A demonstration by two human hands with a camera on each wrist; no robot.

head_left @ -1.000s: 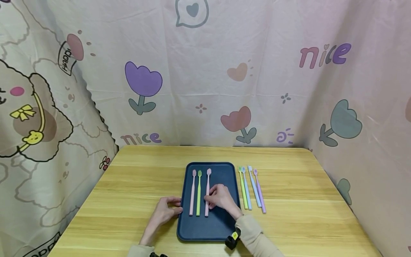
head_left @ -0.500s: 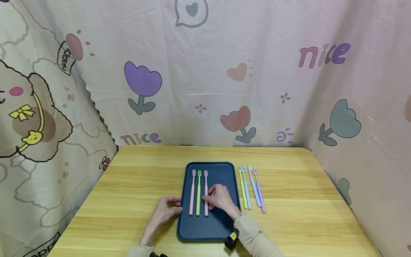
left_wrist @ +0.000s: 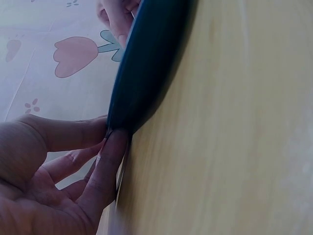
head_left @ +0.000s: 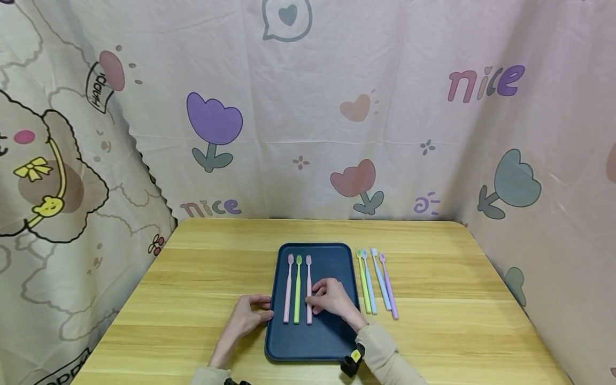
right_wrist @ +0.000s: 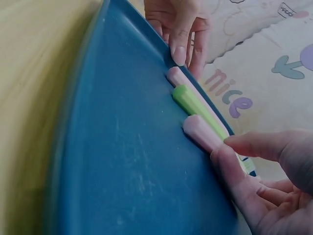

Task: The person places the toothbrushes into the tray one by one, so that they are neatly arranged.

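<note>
A dark blue tray lies on the table, with a pink toothbrush, a green toothbrush and a second pink toothbrush side by side in its left half, heads away from me. My right hand pinches the second pink toothbrush by its handle between thumb and index finger, the handle lying low at the tray floor. At the tray's left edge, my left hand pinches the rim with its thumb and fingers; in the left wrist view the thumb and index finger meet at that rim.
Right of the tray, on the wooden table, lie a green toothbrush, two blue toothbrushes and a purple toothbrush, close together. A printed curtain hangs behind the table and along its sides.
The second pink toothbrush has shifted slightly left, nearer the green one, its head now lying straighter, with my right hand on it. My left hand has stayed at the tray rim.
</note>
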